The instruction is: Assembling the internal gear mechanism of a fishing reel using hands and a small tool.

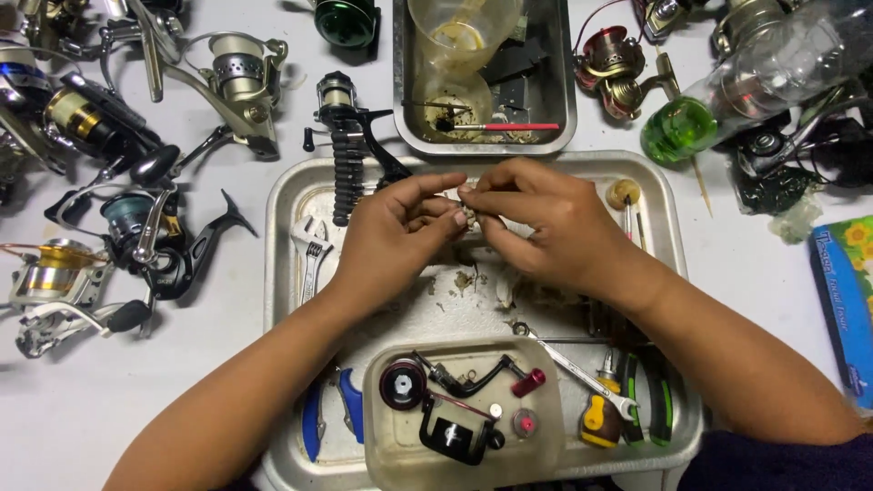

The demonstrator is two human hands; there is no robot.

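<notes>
My left hand (396, 232) and my right hand (546, 223) meet above the metal tray (282, 195), fingertips pinched together on a small pale metal part (470, 211). Most of the part is hidden by my fingers. Just left of my left hand lies a black fishing reel (348, 145), part on the tray's far rim, with an adjustable wrench (311, 255) beside it. In the tray's near half stands a clear plastic tub (377, 436) holding reel parts: a black spool, a crank handle with a red knob, a black frame.
Several fishing reels (136, 182) crowd the white table on the left. A deep metal pan (400, 91) with plastic cups stands behind the tray. A green bottle (682, 127) lies at right. Combination wrench (573, 368), screwdriver and green-handled pliers (655, 400) rest in the tray.
</notes>
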